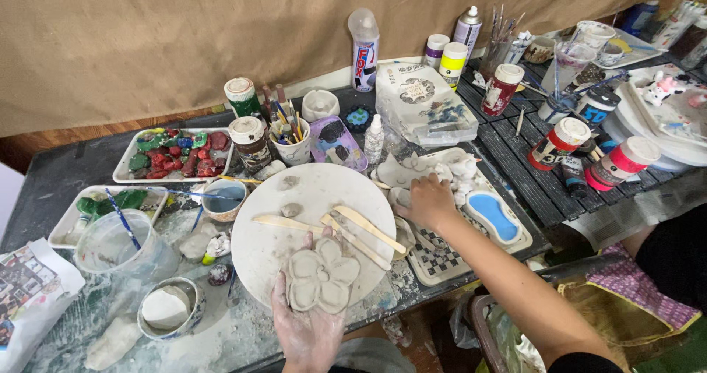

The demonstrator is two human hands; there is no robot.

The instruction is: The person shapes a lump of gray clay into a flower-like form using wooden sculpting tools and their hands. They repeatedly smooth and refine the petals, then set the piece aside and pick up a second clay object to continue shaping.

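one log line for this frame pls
left hand: under clay flower | right hand: on clay pieces | wooden tools: on round board

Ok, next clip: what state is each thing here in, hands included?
Left hand: open, palm up under the clay flower.
Clay flower: flat, soft-looking, lying on the left hand at the board's edge.
Right hand: fingers down on pale clay pieces in the tray.
Round board: clay-smeared, wooden tools lying on it.
Spray bottle: upright, capped.
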